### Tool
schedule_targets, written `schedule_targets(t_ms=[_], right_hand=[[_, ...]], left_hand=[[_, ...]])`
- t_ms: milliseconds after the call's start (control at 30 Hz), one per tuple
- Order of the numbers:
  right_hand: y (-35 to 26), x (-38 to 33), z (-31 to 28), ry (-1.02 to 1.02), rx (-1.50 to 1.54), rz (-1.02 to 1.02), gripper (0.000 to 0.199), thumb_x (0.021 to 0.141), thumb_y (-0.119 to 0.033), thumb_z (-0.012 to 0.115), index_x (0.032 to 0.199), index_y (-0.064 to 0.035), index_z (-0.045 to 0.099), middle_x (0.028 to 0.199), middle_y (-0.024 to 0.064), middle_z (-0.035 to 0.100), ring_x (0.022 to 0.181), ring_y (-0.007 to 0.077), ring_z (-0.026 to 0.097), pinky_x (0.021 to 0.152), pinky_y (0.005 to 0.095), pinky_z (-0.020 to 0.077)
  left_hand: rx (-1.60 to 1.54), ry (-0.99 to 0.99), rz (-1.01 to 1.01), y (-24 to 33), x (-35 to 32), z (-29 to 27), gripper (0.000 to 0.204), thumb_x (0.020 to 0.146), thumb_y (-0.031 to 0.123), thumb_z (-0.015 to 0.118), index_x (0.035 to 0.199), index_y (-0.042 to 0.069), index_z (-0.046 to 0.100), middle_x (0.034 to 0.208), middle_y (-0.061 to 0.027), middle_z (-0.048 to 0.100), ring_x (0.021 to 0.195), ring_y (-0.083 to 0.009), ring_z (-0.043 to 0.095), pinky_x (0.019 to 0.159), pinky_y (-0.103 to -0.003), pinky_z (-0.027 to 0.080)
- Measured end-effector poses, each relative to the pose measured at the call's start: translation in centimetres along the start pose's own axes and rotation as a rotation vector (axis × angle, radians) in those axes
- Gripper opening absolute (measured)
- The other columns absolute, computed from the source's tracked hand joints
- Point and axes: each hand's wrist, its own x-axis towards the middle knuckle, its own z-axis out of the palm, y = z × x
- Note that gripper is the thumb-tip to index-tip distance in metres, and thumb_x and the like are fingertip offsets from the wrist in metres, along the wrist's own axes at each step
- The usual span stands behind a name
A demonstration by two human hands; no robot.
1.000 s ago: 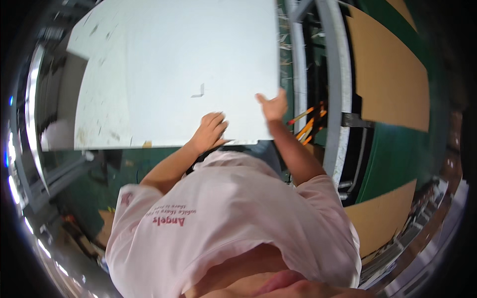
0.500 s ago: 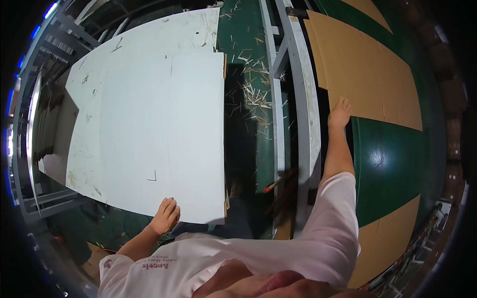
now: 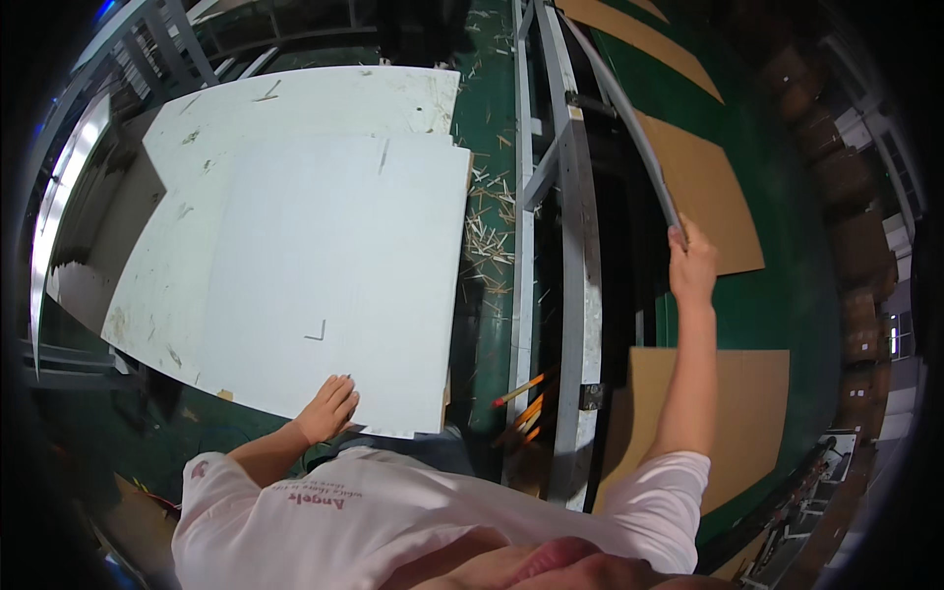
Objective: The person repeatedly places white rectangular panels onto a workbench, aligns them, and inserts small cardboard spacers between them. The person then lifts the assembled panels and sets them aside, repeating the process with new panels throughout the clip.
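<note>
My left hand [image 3: 327, 411] lies with its fingers out flat on the near edge of a large white board sheet [image 3: 334, 246]. The sheet rests on a bigger scuffed white board [image 3: 147, 305] and has a small dark corner mark on it. On the right, my right hand [image 3: 695, 265] is closed on the near end of a cardboard sheet [image 3: 639, 135]. That sheet is tilted up and shows mostly as a thin curved edge. More brown cardboard [image 3: 703, 197] lies flat on the green surface just beyond my right hand.
A grey metal rail [image 3: 583, 246] runs between the white boards and the green surface [image 3: 733, 310]. Thin offcuts [image 3: 487, 236] litter the green floor beside it. Another brown cardboard sheet [image 3: 747, 393] lies near my right forearm, and red- and orange-tipped sticks [image 3: 518, 390] stand by the rail.
My right hand has taken hold of a cardboard sheet and tipped it up from flat toward upright. My left hand stays on the white sheet. The whole view has shifted.
</note>
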Motion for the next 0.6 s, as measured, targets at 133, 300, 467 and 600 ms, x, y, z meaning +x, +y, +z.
schedule_targets(t_ms=[133, 300, 467, 600], right_hand=[[-15.1, -2.2, -11.8, 0.025, 0.307, -0.070, 0.025, 0.090, -0.015, 0.060, 0.108, 0.0027, 0.064, 0.082, 0.0128, 0.064, 0.074, 0.0185, 0.058, 0.069, 0.0300, 0.0467], [-29.3, -7.8, -24.1, 0.164, 0.731, -0.049, 0.029, 0.090, -0.015, 0.062, 0.109, 0.0084, 0.061, 0.100, 0.0093, 0.065, 0.088, 0.0135, 0.060, 0.082, 0.0265, 0.0469], [-31.5, -10.2, -23.0, 0.033, 1.113, 0.001, 0.029, 0.089, -0.013, 0.062, 0.110, 0.0083, 0.059, 0.105, 0.0111, 0.064, 0.091, 0.0160, 0.062, 0.083, 0.0296, 0.0488], [-33.9, -15.3, -11.9, -0.252, 1.273, 0.228, 0.030, 0.087, -0.009, 0.062, 0.114, 0.0048, 0.058, 0.108, 0.0106, 0.063, 0.096, 0.0174, 0.062, 0.086, 0.0340, 0.0504]], left_hand=[[0.007, 0.055, 0.013, 0.1, -0.6, 0.2, 0.063, 0.074, 0.028, 0.070, 0.124, -0.004, 0.047, 0.133, -0.0261, 0.040, 0.128, -0.0421, 0.036, 0.110, -0.053, 0.025], [0.025, 0.131, 0.057, 0.1, -0.8, 0.6, 0.062, 0.076, 0.027, 0.069, 0.124, -0.005, 0.046, 0.134, -0.0265, 0.040, 0.129, -0.0405, 0.035, 0.110, -0.051, 0.025], [0.025, 0.237, 0.057, -0.7, -1.7, 2.2, 0.065, 0.073, 0.025, 0.073, 0.124, -0.006, 0.047, 0.136, -0.0265, 0.038, 0.130, -0.0402, 0.034, 0.111, -0.050, 0.025], [-0.117, 0.143, -0.073, -0.4, -1.8, 1.6, 0.059, 0.081, 0.030, 0.065, 0.127, -0.003, 0.047, 0.134, -0.0235, 0.044, 0.128, -0.0380, 0.039, 0.109, -0.044, 0.031]])
